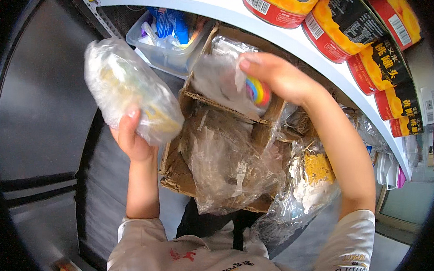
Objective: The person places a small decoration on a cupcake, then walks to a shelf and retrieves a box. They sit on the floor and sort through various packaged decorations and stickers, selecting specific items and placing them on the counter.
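Observation:
My left hand grips a clear plastic bag with whitish and yellowish contents, held up left of a divided cardboard box. Over the box's back compartment, my right hand pinches a translucent plastic bag; a rainbow-coloured round item shows beside its fingers. Whether that item is in the bag, I cannot tell. A crumpled clear plastic bag fills the front compartment. In the right part of the box, under my right forearm, lies a clear bag with yellow and white items.
A white shelf curves above the box and carries several food cans. Behind the box, at the left, stands a translucent plastic bin with a blue packet in it. Dark panels rise on the left. White and pink items are stacked at the right.

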{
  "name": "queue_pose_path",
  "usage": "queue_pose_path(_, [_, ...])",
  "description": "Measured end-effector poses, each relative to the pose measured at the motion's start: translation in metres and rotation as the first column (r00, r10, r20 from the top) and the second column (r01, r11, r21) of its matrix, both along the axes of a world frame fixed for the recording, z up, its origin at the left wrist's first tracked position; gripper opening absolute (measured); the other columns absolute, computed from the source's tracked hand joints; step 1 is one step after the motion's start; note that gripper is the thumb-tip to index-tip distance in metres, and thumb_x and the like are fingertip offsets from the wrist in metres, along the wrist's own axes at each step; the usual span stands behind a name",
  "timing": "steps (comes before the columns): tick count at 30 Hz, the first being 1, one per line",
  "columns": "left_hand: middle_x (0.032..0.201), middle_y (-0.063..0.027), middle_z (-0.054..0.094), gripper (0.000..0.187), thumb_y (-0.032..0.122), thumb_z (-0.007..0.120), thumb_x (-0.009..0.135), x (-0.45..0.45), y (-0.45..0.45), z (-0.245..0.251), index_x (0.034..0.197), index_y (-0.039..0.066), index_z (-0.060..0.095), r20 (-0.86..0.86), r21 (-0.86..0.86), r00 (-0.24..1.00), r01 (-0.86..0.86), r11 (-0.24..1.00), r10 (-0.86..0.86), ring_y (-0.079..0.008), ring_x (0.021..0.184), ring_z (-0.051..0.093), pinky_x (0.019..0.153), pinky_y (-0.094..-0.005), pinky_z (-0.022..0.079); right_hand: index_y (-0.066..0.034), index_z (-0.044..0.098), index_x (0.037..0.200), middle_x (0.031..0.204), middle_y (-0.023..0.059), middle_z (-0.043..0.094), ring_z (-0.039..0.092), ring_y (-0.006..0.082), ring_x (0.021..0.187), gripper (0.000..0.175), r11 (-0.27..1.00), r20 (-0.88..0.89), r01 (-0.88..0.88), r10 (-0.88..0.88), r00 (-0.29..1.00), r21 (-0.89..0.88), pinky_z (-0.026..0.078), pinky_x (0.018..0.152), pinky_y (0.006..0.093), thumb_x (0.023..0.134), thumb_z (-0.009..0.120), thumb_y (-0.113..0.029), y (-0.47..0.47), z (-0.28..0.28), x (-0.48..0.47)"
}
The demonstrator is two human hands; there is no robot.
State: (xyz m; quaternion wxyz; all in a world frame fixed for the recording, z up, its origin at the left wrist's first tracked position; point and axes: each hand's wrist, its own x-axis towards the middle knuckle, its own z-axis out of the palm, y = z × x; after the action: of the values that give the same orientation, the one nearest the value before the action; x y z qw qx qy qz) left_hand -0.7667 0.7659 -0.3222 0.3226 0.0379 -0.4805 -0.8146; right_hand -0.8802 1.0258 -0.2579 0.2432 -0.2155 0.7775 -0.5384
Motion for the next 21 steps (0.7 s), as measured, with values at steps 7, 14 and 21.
queue_pose_path(7, [0.119,-0.0091,0.057,0.055,0.001,0.076,0.07,-0.053,0.0,0.063,0.12,0.001,0.053,-0.253,-0.696,0.96,-0.269,0.666,0.122,-0.0199,0.11,0.055,0.098,-0.0328,0.043,-0.0033,0.06,0.116,0.104,0.0058,0.063,0.059,0.0157,0.093,0.027,0.872,-0.559,0.435,-0.481,0.675,-0.225,0.049,0.082,0.0296,0.102,0.046,-0.022,0.071,0.08,0.074])
queue_pose_path(14, [0.112,-0.0135,0.056,0.054,0.003,0.069,0.061,-0.098,0.046,0.08,0.114,0.006,0.06,-0.153,-0.976,0.935,-0.194,-0.099,-0.321,-0.0332,0.111,0.053,0.098,-0.041,0.04,-0.0017,0.056,0.123,0.112,0.0085,0.062,0.06,0.0176,0.101,0.029,0.648,-0.395,0.348,-0.72,0.571,-0.677,0.048,0.089,0.0319,0.103,0.044,-0.02,0.153,0.11,0.129])
queue_pose_path(21, [0.135,-0.0172,0.054,0.059,0.0,0.064,0.073,-0.137,0.082,0.043,0.131,0.008,0.055,0.8,-0.546,0.553,0.51,-0.664,-0.234,-0.0366,0.121,0.054,0.1,-0.0426,0.045,-0.0002,0.053,0.129,0.119,0.0112,0.062,0.061,0.0196,0.108,0.033,0.548,-0.285,0.444,-0.798,0.531,-0.709,0.047,0.095,0.0341,0.103,0.042,-0.018,0.175,0.094,0.142])
